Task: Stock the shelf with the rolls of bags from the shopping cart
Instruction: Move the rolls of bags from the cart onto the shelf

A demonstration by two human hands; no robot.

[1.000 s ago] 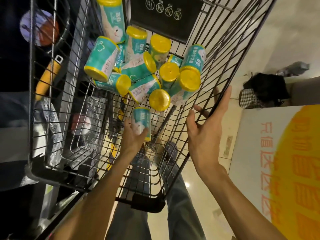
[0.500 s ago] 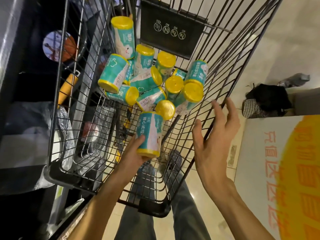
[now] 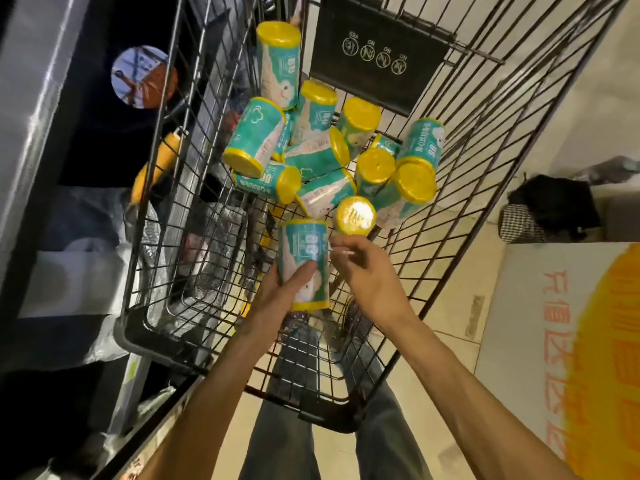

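Change: since a moment ago my left hand has lifted one roll of bags off the pile, and my right hand has left the cart's side wire to meet it
Left grip: wrapped round the roll
Right grip: fingers loosely bent beside the roll, holding nothing
Roll: above the shopping cart floor
Pile: about a dozen remain
Meaning: I judge stocking barely begun; shelf next
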